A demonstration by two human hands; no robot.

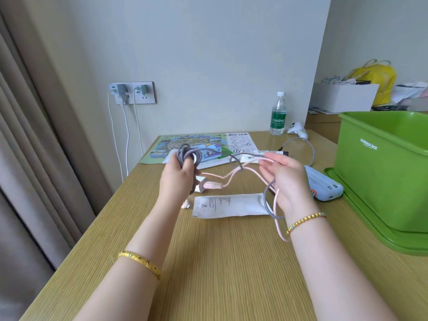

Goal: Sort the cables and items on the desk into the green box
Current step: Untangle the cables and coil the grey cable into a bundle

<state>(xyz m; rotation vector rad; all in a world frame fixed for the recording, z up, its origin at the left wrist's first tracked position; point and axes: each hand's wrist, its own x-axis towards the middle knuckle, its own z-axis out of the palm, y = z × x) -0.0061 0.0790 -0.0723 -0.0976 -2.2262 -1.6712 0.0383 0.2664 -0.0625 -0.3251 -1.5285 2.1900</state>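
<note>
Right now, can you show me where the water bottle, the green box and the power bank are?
water bottle [278,120]: head view, on its green label.
green box [379,172]: head view, on its front wall under the white lettering.
power bank [324,185]: head view, on its pale blue top face.

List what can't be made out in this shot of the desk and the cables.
Head view only:
- Green box: inside hidden by its near wall; right side cut by the frame edge.
- Grey cable: the coil's lower part is hidden in the left hand.
- Pink cable: its path behind the right hand is hidden.
- White pouch: print too small to read.
- Power bank: left part behind the right hand.
</note>
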